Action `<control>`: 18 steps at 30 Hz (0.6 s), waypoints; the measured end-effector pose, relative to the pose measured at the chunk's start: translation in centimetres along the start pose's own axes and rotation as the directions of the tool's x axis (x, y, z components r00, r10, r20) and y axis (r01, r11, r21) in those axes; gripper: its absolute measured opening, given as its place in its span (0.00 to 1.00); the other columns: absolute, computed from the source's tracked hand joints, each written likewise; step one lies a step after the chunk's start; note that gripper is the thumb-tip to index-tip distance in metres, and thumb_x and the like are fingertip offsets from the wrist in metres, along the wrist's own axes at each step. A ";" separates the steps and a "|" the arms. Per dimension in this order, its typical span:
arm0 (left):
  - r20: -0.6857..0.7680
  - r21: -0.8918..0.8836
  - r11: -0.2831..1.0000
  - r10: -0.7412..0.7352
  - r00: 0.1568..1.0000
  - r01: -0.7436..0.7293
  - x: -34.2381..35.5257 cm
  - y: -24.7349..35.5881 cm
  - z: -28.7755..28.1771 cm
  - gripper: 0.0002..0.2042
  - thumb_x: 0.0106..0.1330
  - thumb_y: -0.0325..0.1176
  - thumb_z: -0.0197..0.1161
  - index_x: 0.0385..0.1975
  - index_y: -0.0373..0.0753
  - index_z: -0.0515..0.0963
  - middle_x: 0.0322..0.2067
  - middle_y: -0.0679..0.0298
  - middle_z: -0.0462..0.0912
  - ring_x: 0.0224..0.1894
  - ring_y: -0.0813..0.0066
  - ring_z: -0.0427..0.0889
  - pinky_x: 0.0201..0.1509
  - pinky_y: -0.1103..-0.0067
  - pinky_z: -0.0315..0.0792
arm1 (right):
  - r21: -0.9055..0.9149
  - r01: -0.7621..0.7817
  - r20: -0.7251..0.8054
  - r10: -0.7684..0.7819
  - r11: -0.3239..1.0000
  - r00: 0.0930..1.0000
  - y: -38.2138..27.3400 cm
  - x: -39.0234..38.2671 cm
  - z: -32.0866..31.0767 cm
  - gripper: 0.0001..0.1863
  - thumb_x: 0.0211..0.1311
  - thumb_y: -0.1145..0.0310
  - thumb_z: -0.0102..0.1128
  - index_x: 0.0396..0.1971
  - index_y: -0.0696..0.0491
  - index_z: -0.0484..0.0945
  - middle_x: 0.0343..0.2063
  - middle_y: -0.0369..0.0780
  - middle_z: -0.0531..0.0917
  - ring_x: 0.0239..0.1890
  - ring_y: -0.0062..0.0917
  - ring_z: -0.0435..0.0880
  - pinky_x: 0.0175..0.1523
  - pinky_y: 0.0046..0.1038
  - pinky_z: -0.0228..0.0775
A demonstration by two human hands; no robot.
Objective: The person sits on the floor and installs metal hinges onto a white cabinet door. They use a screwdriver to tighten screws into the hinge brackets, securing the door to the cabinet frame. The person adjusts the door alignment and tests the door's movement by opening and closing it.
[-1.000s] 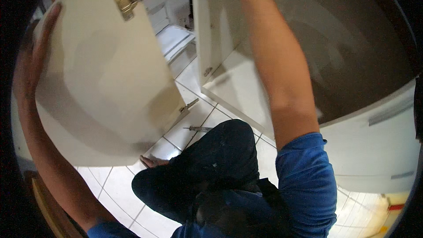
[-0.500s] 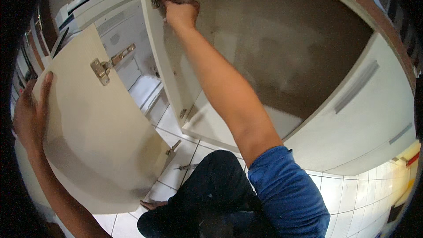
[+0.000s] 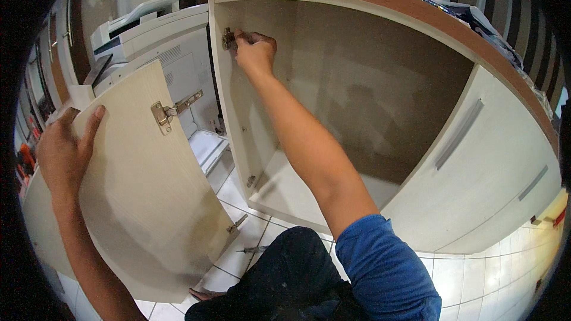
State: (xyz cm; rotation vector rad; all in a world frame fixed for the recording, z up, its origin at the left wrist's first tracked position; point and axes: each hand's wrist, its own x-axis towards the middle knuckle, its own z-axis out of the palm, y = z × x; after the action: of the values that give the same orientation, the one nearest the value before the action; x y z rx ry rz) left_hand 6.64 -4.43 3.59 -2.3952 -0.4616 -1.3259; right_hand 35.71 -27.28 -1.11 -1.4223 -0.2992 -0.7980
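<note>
My left hand [image 3: 66, 151] grips the upper left edge of a detached cream cabinet door [image 3: 140, 196], thumb on the near face and fingers behind it. On this door are an upper metal hinge [image 3: 163, 116] with its arm sticking out and a lower hinge [image 3: 238, 224]. My right hand [image 3: 257, 53] reaches inside the cabinet [image 3: 339, 113], fingers pinched against a metal hinge mounting plate [image 3: 227, 38] high on the left side panel. Whatever lies between those fingertips is hidden. A second mounting plate [image 3: 251, 181] sits low on the same panel.
A thin pointed tool [image 3: 253, 249] lies on the white tiles by my knee, partly hidden. Left of the cabinet stands a white printer-like machine [image 3: 178, 53]. A closed door [image 3: 452, 172] with a grey handle covers the cabinet's right part. Wrapped items [image 3: 476, 18] lie on the brown top.
The view has tilted up, showing more of the cabinet top and machine. My right hand stays at the upper plate; my left keeps hold of the door.
</note>
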 end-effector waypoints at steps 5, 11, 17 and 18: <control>-0.048 -0.004 0.999 0.036 0.998 -0.037 -0.1 0.9 0.4 0.29 0.58 0.60 0.58 0.37 0.35 0.81 0.27 0.50 0.82 0.31 0.58 0.83 0.40 0.70 0.74 | -0.050 -0.068 -0.016 0.068 0.996 0.998 3.7 1.9 -0.5 0.14 0.51 0.63 0.65 0.24 0.61 0.81 0.25 0.49 0.83 0.31 0.39 0.82 0.40 0.37 0.71; -0.127 0.009 0.998 0.055 0.990 -0.054 -0.2 -0.8 1.9 0.29 0.59 0.59 0.58 0.40 0.34 0.81 0.31 0.51 0.83 0.35 0.58 0.83 0.44 0.70 0.74 | -0.223 -0.116 0.002 0.119 0.968 0.993 -0.3 0.4 -0.9 0.18 0.53 0.60 0.64 0.32 0.63 0.81 0.36 0.51 0.83 0.42 0.41 0.82 0.48 0.34 0.69; -0.028 -0.017 0.999 -0.048 0.998 0.048 -0.3 -1.8 1.8 0.30 0.60 0.61 0.55 0.45 0.36 0.80 0.37 0.50 0.83 0.40 0.60 0.83 0.50 0.71 0.73 | -0.271 -0.029 0.105 0.060 0.962 0.993 -2.5 0.4 -0.6 0.15 0.52 0.66 0.61 0.32 0.65 0.80 0.37 0.55 0.82 0.44 0.41 0.81 0.52 0.34 0.69; -0.039 -0.038 0.998 -0.050 0.998 0.049 -0.1 -1.5 2.0 0.30 0.60 0.61 0.55 0.45 0.36 0.80 0.37 0.50 0.83 0.41 0.60 0.83 0.51 0.71 0.73 | -0.230 -0.036 0.089 0.058 0.973 0.994 -1.6 0.7 -0.5 0.15 0.51 0.67 0.61 0.32 0.65 0.80 0.37 0.55 0.81 0.44 0.42 0.81 0.52 0.34 0.68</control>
State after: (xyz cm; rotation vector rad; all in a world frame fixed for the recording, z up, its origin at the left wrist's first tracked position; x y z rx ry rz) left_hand 7.38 -2.24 2.74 -2.3969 -0.4927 -1.4123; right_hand 35.06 -27.95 0.44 -1.6809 -0.2515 -0.7450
